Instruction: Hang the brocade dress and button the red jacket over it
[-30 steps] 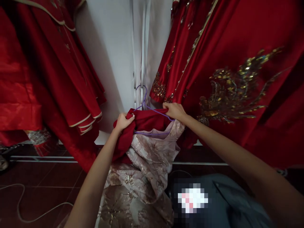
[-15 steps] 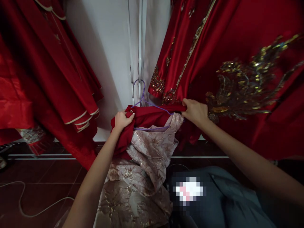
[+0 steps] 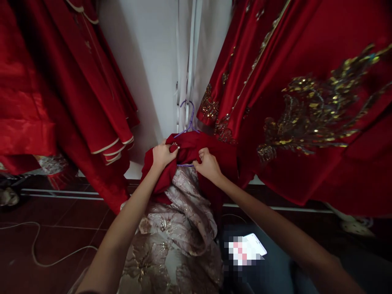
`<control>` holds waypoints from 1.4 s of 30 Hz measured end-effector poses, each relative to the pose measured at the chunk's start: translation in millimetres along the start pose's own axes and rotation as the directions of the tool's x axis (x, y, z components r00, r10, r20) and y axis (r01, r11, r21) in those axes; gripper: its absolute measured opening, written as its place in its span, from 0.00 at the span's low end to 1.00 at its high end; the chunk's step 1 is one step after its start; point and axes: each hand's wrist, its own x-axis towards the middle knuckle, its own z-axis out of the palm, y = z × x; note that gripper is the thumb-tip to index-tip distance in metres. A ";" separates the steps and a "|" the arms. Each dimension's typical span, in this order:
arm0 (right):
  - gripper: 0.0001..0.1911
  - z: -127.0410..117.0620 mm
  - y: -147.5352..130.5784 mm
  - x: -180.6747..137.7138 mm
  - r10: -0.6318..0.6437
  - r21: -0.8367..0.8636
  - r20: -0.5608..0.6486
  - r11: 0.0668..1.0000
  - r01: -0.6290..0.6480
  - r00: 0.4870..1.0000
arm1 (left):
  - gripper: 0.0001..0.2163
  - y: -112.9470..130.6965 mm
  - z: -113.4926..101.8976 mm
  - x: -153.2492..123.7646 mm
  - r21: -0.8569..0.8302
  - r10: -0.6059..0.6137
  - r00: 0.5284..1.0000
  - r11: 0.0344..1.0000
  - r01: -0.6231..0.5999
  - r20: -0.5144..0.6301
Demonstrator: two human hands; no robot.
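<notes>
A dark red jacket [image 3: 220, 153] lies over both shoulders of a purple hanger [image 3: 191, 118], whose hook and upper arms show above the cloth. Under it on the same hanger is a pale pink dress [image 3: 180, 204] with gold flower patterns, draping down toward me. My left hand [image 3: 163, 155] is closed on the jacket's left front edge, beside a small shiny button. With bent fingers, my right hand [image 3: 208, 164] grips the opposite front edge. A strip of the hanger's lower bar shows between the two hands.
Red garments [image 3: 104, 110] hang at the left, and a red dress with gold sequins [image 3: 318, 110] hangs at the right. Behind stand a white wall and pale metal poles [image 3: 190, 53]. A white cable [image 3: 39, 253] runs over the dark tiled floor. A lit phone [image 3: 255, 245] is at lower right.
My right hand has moved left and inward, bringing the red jacket's right side over the hanger and the dress's shoulder. My left hand keeps its hold. The view has shifted slightly.
</notes>
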 end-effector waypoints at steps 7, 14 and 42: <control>0.17 -5.4 18.1 -9.1 0.009 0.172 -0.046 0.985 0.000 0.999 | 0.19 0.3 9.2 0.9 -0.024 -0.018 1.000 1.000 0.018 -0.013; 0.15 -13.6 22.8 -24.2 0.033 0.221 -0.233 0.975 0.020 0.972 | 0.15 5.5 22.5 1.3 -0.101 -0.017 0.998 0.995 0.012 -0.055; 0.09 -35.5 22.2 -56.8 0.120 0.550 -0.089 0.833 -0.051 0.989 | 0.05 44.1 -8.9 -90.2 -0.630 -0.252 0.958 0.768 0.112 -0.137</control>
